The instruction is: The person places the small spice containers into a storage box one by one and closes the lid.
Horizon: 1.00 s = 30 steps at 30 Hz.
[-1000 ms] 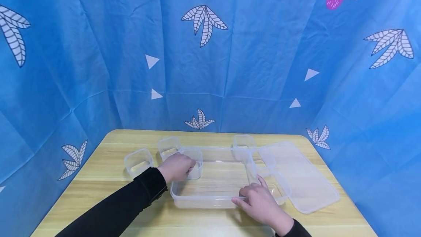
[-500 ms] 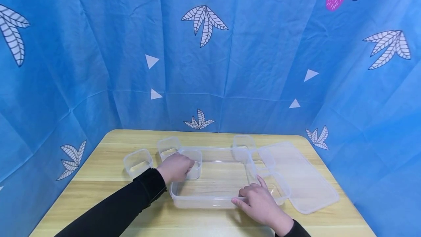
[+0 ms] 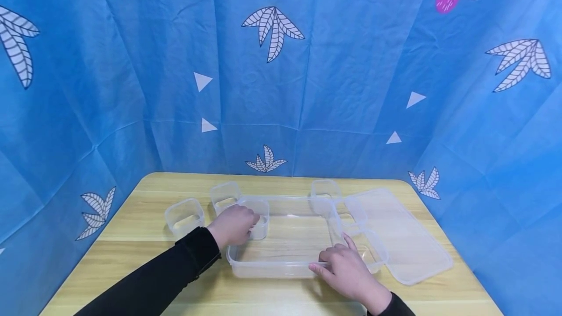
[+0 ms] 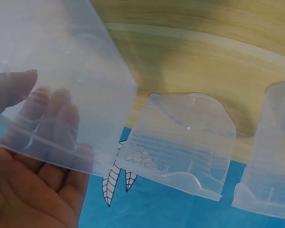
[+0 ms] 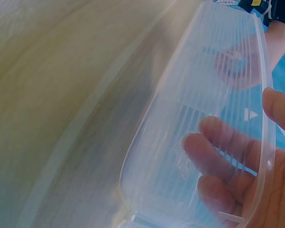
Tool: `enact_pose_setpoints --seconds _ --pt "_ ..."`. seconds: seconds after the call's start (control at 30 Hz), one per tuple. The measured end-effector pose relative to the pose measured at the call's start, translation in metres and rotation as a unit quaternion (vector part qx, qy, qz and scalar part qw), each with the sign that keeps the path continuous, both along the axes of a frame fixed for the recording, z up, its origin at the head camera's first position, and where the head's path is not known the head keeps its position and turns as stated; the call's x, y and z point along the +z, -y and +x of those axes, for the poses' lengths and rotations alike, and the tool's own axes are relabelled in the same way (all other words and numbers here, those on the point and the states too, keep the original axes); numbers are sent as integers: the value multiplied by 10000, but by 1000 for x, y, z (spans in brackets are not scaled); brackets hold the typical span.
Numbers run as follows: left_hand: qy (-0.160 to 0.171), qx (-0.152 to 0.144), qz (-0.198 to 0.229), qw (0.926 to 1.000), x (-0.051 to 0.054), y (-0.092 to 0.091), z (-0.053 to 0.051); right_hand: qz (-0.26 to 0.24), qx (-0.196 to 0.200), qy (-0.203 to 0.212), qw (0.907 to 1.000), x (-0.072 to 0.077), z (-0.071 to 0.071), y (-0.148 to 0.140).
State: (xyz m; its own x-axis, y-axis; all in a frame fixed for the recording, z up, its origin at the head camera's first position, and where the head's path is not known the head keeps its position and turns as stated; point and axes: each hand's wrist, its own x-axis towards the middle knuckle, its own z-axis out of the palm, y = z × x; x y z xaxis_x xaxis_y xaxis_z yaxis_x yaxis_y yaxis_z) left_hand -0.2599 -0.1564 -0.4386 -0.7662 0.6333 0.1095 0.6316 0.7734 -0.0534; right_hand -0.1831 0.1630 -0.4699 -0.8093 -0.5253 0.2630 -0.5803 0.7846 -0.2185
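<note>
A large clear plastic food container (image 3: 281,270) stands upright on the wooden table, uncovered. Inside its back left corner sits a small clear plastic box (image 3: 262,230). My left hand (image 3: 234,223) reaches over the left wall and grips the small box with curled fingers; their tips are partly hidden in the head view. In the left wrist view, those fingers (image 4: 61,118) show blurred through clear plastic. At the front right corner, my right hand (image 3: 344,268) holds the large container's rim. Its thumb (image 5: 275,107) lies outside the front wall, and bent fingers (image 5: 211,156) reach inside.
Left of the large container stand two small clear boxes, one at the table's left (image 3: 184,216) and one farther back (image 3: 225,196). Several more small boxes (image 3: 371,252) line its right side. A flat translucent lid (image 3: 410,240) lies at the right. Blue curtain (image 3: 281,101) surrounds the table.
</note>
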Motion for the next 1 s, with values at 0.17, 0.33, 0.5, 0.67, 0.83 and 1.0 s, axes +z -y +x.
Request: enact_pose_setpoints --seconds 0.17,0.33,0.5,0.67,0.83,1.0 --pt "-178 -135 104 9997 4 4 4 -6 3 -2 10000 -1 0 1" --pt "-236 -197 411 9987 15 7 11 -33 -7 32 10000 0 0 1" --pt "-350 -280 649 9969 24 11 18 -90 -3 66 9999 0 2 0" --pt "-679 -215 768 9945 28 21 23 -68 -26 96 9999 -2 1 0" --pt "-735 -75 975 9925 32 32 30 -51 -20 31 10000 -3 0 -1" --pt "-817 124 1164 9898 32 42 35 20 -60 104 9999 -2 0 -1"
